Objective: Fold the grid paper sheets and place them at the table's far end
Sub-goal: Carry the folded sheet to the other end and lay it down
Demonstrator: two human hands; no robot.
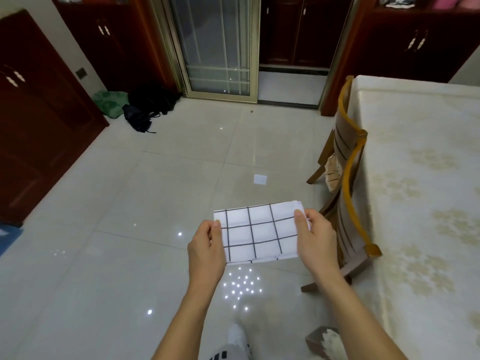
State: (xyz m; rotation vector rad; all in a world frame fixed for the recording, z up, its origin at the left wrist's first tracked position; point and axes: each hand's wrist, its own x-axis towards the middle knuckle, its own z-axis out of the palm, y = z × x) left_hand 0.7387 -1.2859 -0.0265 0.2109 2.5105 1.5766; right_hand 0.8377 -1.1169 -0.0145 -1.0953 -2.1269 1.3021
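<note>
I hold the folded grid paper (259,231) in mid-air at lower centre of the frame, over the floor (155,203). My left hand (206,246) pinches its left edge, thumb on top; my right hand (315,239) pinches the right edge likewise. Both grips are narrow, closed on the paper. The table (420,178) lies at right, beside a chair (348,178).

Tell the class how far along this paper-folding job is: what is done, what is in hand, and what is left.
Done: the grid paper already looks folded, with layered edges showing at its right end. In hand: the left hand and right hand pinch its two ends, holding it above the floor beside the chair. Left: it is not yet on the table, whose visible top bears no sheets.
</note>
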